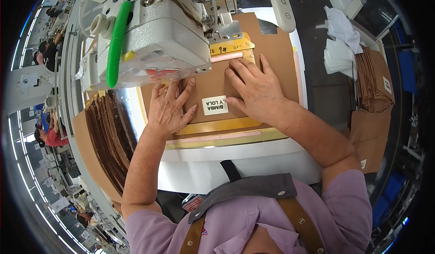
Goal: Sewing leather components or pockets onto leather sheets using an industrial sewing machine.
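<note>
A brown piece of material (pixel 213 87) lies in a yellow-edged template (pixel 217 126) under a white sewing machine (pixel 145 36) with a green-handled tool (pixel 118 41) on it. My left hand (pixel 170 107) rests on the brown piece just below the machine head, fingers spread. My right hand (pixel 253 86) lies on the piece further right, fingers apart and extended toward the upper yellow bar (pixel 231 45), thumb beside a white printed label (pixel 215 109). A pink strip (pixel 226 57) runs along that bar. The needle area is partly hidden by the machine's metal parts.
Stacked dark brown pieces (pixel 108 141) stand at left. At right are white folded cloths (pixel 340 36) and brown pieces (pixel 371 77). A white controller (pixel 278 5) hangs above. Co-workers, one in a red top (pixel 55 136), work at machines along the left.
</note>
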Tool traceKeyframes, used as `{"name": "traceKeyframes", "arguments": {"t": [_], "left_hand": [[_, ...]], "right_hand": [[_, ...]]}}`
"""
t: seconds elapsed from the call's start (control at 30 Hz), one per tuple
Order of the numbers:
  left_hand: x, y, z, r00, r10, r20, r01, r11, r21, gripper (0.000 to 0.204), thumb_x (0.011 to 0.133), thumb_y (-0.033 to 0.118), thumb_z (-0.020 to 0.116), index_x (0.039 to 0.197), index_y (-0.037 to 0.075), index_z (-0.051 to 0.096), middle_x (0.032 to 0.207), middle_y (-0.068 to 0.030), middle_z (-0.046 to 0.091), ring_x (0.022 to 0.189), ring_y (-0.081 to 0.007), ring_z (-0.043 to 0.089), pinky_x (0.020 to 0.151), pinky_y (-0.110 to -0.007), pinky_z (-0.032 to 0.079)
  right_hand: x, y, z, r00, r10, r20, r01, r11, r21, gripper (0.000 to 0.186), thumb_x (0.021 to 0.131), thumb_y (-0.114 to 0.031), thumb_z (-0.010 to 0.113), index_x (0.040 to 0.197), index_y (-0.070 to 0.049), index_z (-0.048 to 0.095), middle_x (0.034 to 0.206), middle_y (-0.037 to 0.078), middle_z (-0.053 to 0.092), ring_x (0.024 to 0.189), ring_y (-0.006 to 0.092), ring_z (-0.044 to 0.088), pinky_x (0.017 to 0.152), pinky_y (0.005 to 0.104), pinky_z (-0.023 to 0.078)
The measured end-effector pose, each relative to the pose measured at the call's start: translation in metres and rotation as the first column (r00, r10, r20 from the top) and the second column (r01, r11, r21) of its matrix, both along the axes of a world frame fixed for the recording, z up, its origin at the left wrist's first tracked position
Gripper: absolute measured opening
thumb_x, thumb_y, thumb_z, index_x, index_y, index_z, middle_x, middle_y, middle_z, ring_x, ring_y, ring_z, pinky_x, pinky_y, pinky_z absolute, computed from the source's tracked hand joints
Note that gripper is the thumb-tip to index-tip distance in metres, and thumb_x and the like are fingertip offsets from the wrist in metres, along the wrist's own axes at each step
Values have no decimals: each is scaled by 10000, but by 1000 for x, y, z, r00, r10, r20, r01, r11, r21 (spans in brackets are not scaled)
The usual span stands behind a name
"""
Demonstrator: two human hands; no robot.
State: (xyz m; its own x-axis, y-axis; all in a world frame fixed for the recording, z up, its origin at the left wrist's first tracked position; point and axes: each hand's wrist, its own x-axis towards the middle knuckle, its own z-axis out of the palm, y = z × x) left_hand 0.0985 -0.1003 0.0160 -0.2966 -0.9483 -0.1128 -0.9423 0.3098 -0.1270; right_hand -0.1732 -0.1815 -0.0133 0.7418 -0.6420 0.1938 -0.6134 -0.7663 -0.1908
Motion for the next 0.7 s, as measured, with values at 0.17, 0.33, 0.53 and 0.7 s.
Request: {"name": "traceKeyframes", "arguments": {"t": [0.17,0.33,0.53,0.7], "left_hand": [[20,6,-5,1000,20,-5,-20,1000,9,709,910,500,574,1540,190,477,1447,-210,512,1190,-289,603,1112,-495,317],[31,9,-6,999,41,-36,-40,999,17,709,909,482,564,1541,174,473,1447,-202,512,1203,-303,598,1127,-512,305],[42,15,-4,999,26,-21,-27,999,-32,696,919,478,585,1535,178,461,1479,-176,475,1167,-279,622,1121,-520,336],[46,20,-3,997,75,-15,-75,996,-41,676,934,493,563,1524,173,480,1465,-178,498,1217,-291,605,1133,-515,326]], "right_hand": [[2,-6,-1,1000,29,1,-29,997,-66,651,915,-549,658,1308,-31,628,1351,116,574,1317,269,492,1141,539,358],[6,-4,-3,998,43,52,-37,994,-107,637,899,-522,683,1287,-17,645,1340,89,583,1281,249,505,1112,486,373],[18,2,-2,996,41,80,-37,998,-51,619,892,-504,696,1254,-2,664,1296,81,569,1217,219,523,963,393,420],[26,4,-4,989,83,121,-76,995,-66,628,874,-504,710,1234,9,669,1271,83,568,1188,213,528,950,378,422]]}}
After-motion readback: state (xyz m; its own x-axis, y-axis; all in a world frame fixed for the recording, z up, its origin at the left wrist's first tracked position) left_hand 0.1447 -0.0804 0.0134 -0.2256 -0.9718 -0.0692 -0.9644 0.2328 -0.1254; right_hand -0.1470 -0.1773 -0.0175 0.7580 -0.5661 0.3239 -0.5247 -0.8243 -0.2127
